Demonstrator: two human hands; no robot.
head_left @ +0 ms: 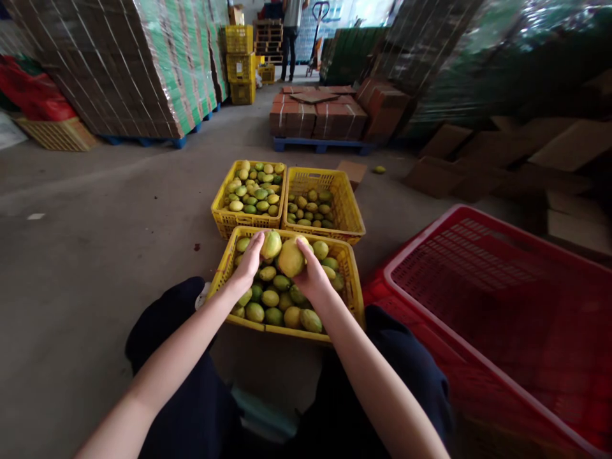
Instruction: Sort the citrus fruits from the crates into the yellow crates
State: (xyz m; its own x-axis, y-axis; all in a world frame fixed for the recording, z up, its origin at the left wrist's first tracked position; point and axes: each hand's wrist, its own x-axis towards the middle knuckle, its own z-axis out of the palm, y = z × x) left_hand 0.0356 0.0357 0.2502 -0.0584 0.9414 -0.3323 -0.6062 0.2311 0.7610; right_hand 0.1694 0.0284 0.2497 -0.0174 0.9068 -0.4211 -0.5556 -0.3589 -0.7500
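A yellow crate (352,287) full of green and yellow lemons stands on the floor between my knees. My left hand (248,261) is closed round a greenish-yellow lemon (271,244) above the crate. My right hand (313,274) grips a larger yellow lemon (291,258) right beside it. Both fruits are lifted a little over the heap.
Two more yellow crates (224,220) (351,213) with lemons stand just behind. A big red crate (478,293) lies at my right. Wrapped pallets of flat cartons (119,64), brown boxes on a blue pallet (320,118) and a standing person (289,32) are farther back.
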